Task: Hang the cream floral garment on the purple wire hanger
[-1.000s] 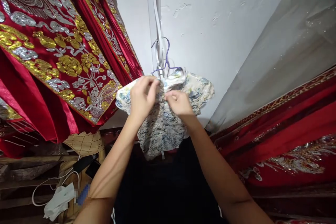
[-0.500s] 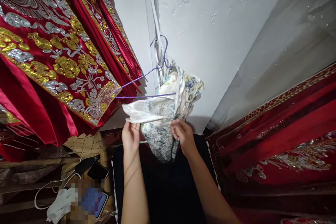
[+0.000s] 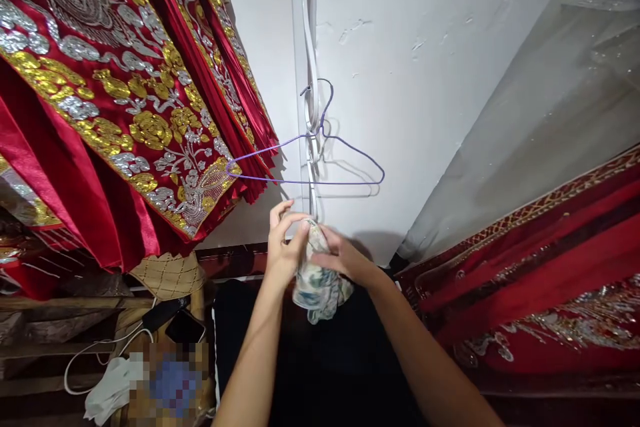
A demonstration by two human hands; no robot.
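A bunched floral garment (image 3: pixel 316 287), white with blue, green and yellow print, hangs between my hands in front of my lap. My left hand (image 3: pixel 287 240) pinches its upper edge between thumb and fingers. On the other side, my right hand (image 3: pixel 345 257) grips the cloth near the top, with its fingers partly hidden behind the folds. Above both hands a purple wire hanger (image 3: pixel 350 182) hangs bare at a white strap (image 3: pixel 306 27) along the wall. The garment's exact kind does not show in its crumpled state.
Red embroidered garments (image 3: pixel 150 127) hang at the left, close to the hanger's end. More red cloth under clear plastic (image 3: pixel 525 280) lies at the right. A wooden chair at lower left bears a black phone (image 3: pixel 185 327), a white cable (image 3: pixel 75 391) and tissue (image 3: pixel 113 387).
The floral garment has come off the purple hanger and moved down toward my lap, gathered smaller. My hands have drawn closer together, and the hanger's whole frame now shows.
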